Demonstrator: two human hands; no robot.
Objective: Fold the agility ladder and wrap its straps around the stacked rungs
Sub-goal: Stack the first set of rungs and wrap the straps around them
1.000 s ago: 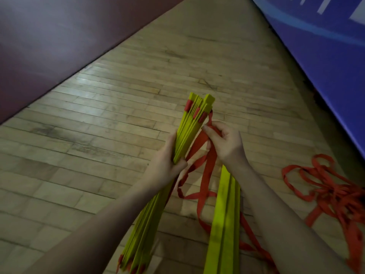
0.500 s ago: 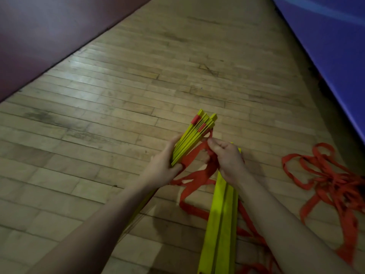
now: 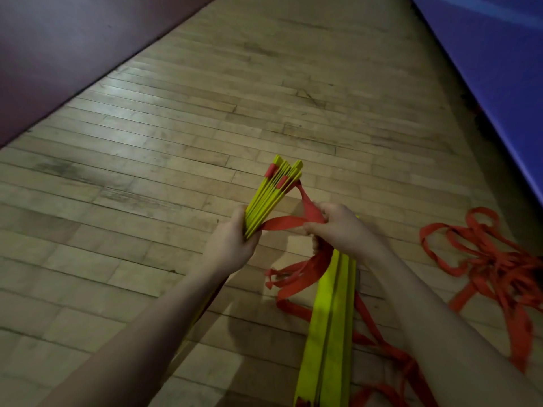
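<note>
My left hand (image 3: 232,245) grips a stack of yellow ladder rungs (image 3: 271,195) with red end clips, its far end fanned out and pointing away from me. A red strap (image 3: 286,223) runs from the stack's right side across to my right hand (image 3: 340,230), which pinches it in a bunch just right of the stack. More red strap loops (image 3: 296,277) hang below that hand. The near end of the held stack is hidden under my left forearm.
A second stack of yellow rungs (image 3: 329,333) lies flat on the wooden floor (image 3: 147,201) under my right forearm. A loose tangle of red strap (image 3: 493,265) lies at the right. A dark red mat (image 3: 58,54) borders the left, a blue mat (image 3: 499,69) the right.
The held rung stack has dropped lower and closer to the floor. My right hand has pulled the red strap out sideways to the right, away from the stack.
</note>
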